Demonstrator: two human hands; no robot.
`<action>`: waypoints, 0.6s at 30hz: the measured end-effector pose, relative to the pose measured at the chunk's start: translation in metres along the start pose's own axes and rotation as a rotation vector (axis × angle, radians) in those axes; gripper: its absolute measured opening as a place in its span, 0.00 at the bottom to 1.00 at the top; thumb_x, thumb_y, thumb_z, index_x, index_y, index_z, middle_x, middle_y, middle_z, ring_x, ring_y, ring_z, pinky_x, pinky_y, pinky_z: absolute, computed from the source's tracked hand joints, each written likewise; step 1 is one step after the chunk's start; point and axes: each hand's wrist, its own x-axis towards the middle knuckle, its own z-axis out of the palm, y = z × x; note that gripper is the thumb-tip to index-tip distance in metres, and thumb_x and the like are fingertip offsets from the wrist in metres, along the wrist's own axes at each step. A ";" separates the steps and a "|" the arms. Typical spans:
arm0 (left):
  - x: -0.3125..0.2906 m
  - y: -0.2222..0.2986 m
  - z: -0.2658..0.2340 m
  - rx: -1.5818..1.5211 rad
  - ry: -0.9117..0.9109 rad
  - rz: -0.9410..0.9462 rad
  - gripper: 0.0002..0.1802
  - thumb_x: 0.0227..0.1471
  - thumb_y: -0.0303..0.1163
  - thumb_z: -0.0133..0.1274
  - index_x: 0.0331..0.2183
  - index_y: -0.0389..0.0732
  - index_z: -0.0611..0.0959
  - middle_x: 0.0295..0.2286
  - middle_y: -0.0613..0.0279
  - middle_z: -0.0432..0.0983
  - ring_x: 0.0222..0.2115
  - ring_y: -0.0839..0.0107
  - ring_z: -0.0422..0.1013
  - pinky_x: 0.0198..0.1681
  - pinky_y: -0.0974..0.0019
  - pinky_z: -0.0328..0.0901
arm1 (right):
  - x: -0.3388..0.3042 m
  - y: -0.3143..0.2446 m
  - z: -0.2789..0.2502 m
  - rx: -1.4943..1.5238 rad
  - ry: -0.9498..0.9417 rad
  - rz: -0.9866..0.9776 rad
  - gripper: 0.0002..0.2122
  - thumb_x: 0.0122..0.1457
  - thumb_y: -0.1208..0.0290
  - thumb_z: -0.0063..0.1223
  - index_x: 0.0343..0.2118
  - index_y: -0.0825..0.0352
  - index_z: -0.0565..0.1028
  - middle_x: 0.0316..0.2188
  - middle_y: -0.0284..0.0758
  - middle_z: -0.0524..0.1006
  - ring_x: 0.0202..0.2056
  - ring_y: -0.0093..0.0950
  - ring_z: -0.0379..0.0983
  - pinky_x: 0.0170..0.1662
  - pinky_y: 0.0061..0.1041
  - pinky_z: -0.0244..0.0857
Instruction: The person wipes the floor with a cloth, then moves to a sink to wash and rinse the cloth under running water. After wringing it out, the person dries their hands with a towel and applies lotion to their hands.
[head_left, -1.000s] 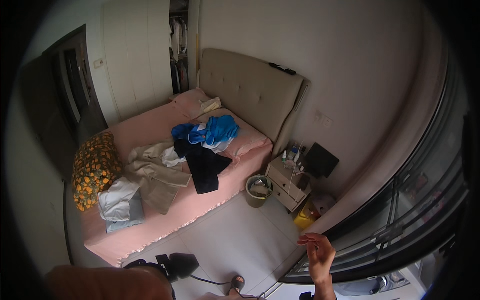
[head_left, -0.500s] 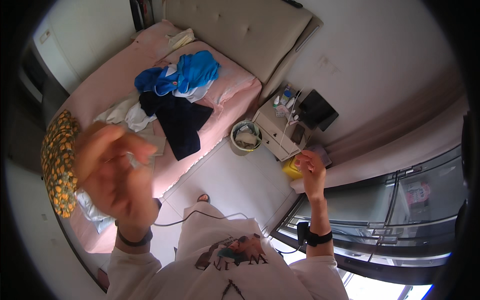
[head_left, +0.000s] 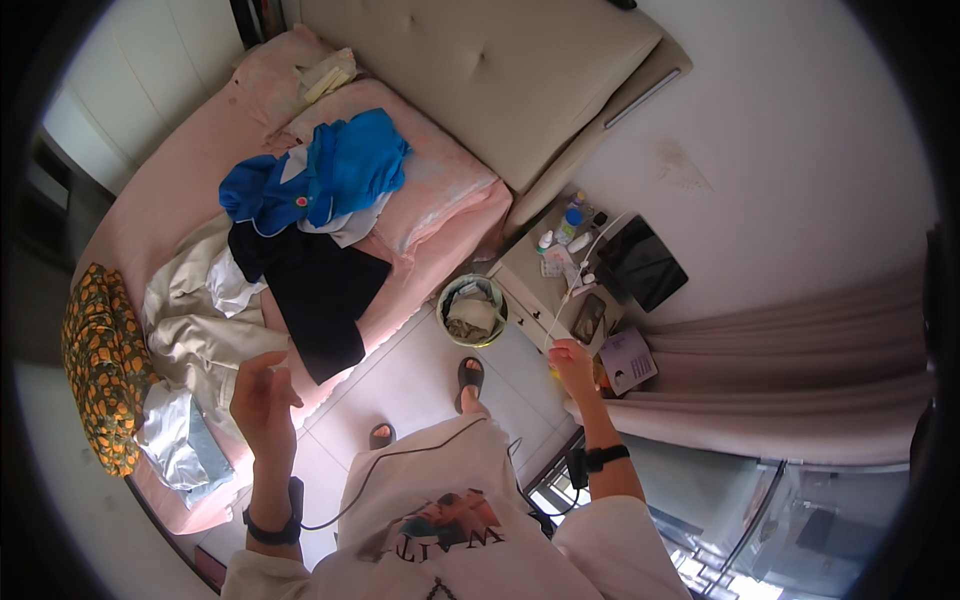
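My left hand (head_left: 263,405) is raised over the near side of the bed, its fingers loosely bent and apart, with nothing visible in it. Below it lie a crumpled cream cloth (head_left: 190,275) and black trousers (head_left: 315,300). Higher on the bed, a blue garment (head_left: 355,160) lies bunched on the trousers' top end. My right hand (head_left: 573,368) hovers in front of the nightstand, fingers loosely curled, no object seen in it. A white cable (head_left: 568,297) runs down the nightstand and appears close to those fingertips; whether they touch is unclear.
A lined bin (head_left: 472,313) stands between bed and nightstand (head_left: 515,280). Bottles, a phone (head_left: 589,318) and a dark tablet (head_left: 645,262) are on or beside the nightstand. A patterned pillow (head_left: 103,370) and plastic-wrapped packet (head_left: 180,440) lie near the bed's foot. Pink curtains (head_left: 760,365) hang right.
My view has turned and moved toward the nightstand. My left hand has lowered and looks farther from the camera. My right hand has shifted left and down in view. The clothes stay on the bed.
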 end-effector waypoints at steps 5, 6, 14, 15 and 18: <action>0.011 -0.025 0.094 0.057 -0.002 -0.199 0.06 0.54 0.26 0.50 0.36 0.38 0.77 0.15 0.72 0.65 0.16 0.85 0.62 0.22 0.81 0.56 | 0.088 0.093 -0.031 -0.464 0.018 0.118 0.15 0.50 0.69 0.57 0.40 0.70 0.71 0.36 0.42 0.77 0.39 0.36 0.73 0.41 0.32 0.67; 0.012 -0.026 0.110 0.125 -0.038 -0.240 0.07 0.53 0.26 0.51 0.36 0.39 0.78 0.14 0.71 0.68 0.17 0.84 0.64 0.24 0.80 0.58 | 0.096 0.108 -0.042 -0.518 0.000 0.200 0.16 0.49 0.68 0.58 0.40 0.70 0.72 0.37 0.43 0.77 0.41 0.38 0.73 0.43 0.33 0.66; 0.025 -0.051 0.240 0.106 -0.553 -0.291 0.07 0.53 0.24 0.49 0.37 0.36 0.77 0.17 0.67 0.70 0.21 0.80 0.70 0.27 0.76 0.64 | 0.090 0.164 -0.104 -0.200 0.150 0.587 0.19 0.47 0.66 0.60 0.41 0.70 0.72 0.38 0.44 0.75 0.40 0.34 0.72 0.43 0.31 0.65; 0.024 -0.057 0.257 0.100 -0.642 -0.291 0.07 0.53 0.24 0.49 0.37 0.36 0.77 0.17 0.67 0.70 0.21 0.80 0.70 0.27 0.76 0.64 | 0.085 0.170 -0.106 -0.102 0.168 0.651 0.20 0.47 0.66 0.60 0.41 0.71 0.72 0.38 0.43 0.75 0.40 0.34 0.72 0.43 0.31 0.65; 0.012 -0.072 0.310 0.064 -0.836 -0.341 0.07 0.53 0.24 0.49 0.37 0.35 0.77 0.18 0.66 0.71 0.22 0.80 0.70 0.28 0.76 0.64 | 0.085 0.196 -0.103 0.147 0.364 0.731 0.23 0.46 0.64 0.61 0.43 0.72 0.71 0.41 0.43 0.74 0.42 0.33 0.71 0.44 0.30 0.64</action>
